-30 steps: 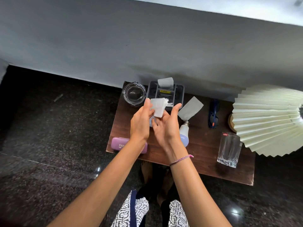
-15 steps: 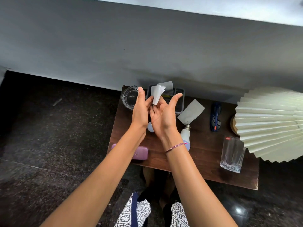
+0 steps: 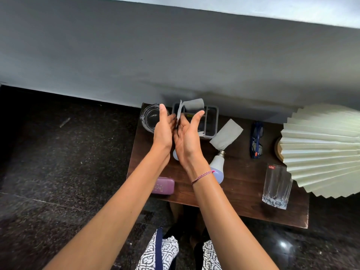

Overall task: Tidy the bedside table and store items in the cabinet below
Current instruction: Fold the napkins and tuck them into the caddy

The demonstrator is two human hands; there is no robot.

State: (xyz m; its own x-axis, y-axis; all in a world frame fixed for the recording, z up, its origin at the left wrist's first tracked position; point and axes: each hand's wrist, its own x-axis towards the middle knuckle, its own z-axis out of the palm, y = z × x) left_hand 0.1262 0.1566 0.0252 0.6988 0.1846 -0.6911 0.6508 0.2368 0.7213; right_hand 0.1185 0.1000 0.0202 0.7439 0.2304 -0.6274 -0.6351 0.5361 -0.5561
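Two hands meet palm to palm at frame centre above the wooden surface point(image 3: 243, 195): left hand point(image 3: 163, 131) and right hand point(image 3: 188, 136) jointly grip a folded paper napkin point(image 3: 178, 114), its long axis upright. Just beyond, touching distance, stands the dark holder point(image 3: 211, 121), nearer the right hand.

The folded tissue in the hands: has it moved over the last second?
Yes. The tissue has gone from flat-facing to edge-on and shifted away from the person, now overlapping the dark organiser's far edge.
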